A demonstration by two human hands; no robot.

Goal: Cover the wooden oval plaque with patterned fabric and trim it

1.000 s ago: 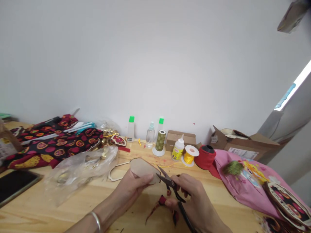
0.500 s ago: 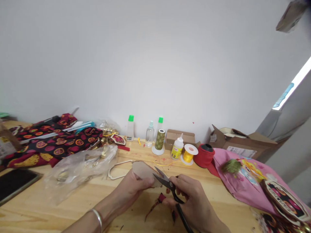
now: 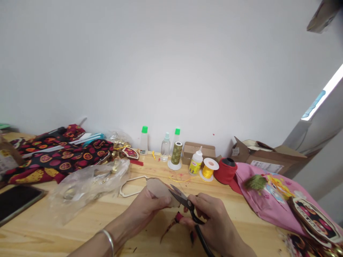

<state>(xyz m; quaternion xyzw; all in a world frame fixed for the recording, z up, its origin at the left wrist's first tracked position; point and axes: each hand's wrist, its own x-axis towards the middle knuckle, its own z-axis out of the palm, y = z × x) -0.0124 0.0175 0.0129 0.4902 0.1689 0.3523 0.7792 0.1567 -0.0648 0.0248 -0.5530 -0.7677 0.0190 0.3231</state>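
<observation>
Between the thumb and fingers of my left hand is a flat grey piece with a rounded edge, perhaps card or backed fabric. My right hand is wrapped round the handles of black scissors. Their blades are parted and lie at the right edge of the grey piece. Dark red patterned fabric scraps hang or lie below the blades, partly hidden by my right hand. A pale wooden frame lies on the table just beyond my left hand.
A clear plastic bag, patterned fabric and a phone lie on the left. Along the wall stand a glue bottle, green thread, a yellow cord spool and red thread. Pink cloth covers the right.
Very little differs. Both hands, the grey piece and the scissors stay in nearly the same place, and the blades look slightly closer together. The view has shifted a touch.
</observation>
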